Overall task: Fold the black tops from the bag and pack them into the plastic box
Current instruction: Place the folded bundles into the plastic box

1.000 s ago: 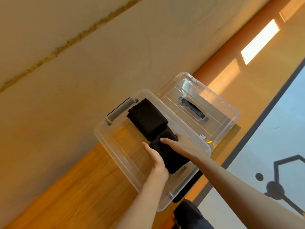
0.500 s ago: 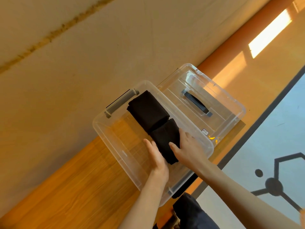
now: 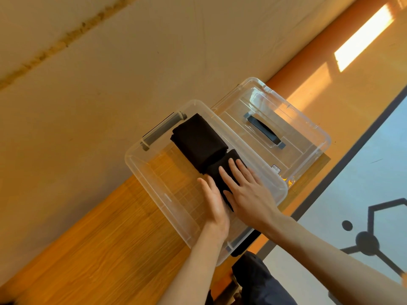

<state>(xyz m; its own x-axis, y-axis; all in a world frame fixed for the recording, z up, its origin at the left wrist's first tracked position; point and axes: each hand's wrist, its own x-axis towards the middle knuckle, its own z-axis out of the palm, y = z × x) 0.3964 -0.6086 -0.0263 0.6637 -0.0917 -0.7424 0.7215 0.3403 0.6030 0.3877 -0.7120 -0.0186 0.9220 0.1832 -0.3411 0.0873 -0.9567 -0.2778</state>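
So both folded black tops are sitting in the clear plastic box [image 3: 130, 159] on the wooden bench [image 3: 99, 238], lined up along the side nearest the lid [image 3: 297, 119], which lies flat just beside the box. The far top [image 3: 198, 139] is a neat bundle up by the grey handle end. The near top [image 3: 229, 154] touches it end to end.

Both hands are on the near one. The right hand [image 3: 248, 192] lies flat on it with fingers straight and spread, and the left hand [image 3: 214, 205] rests against its side, fingers straight, not gripping.

My guess is this stuff is light, soft and floppy, so a fold will spring open if you pinch one corner. Better to take it from both sides with flat palms and press it down so it stays compact.
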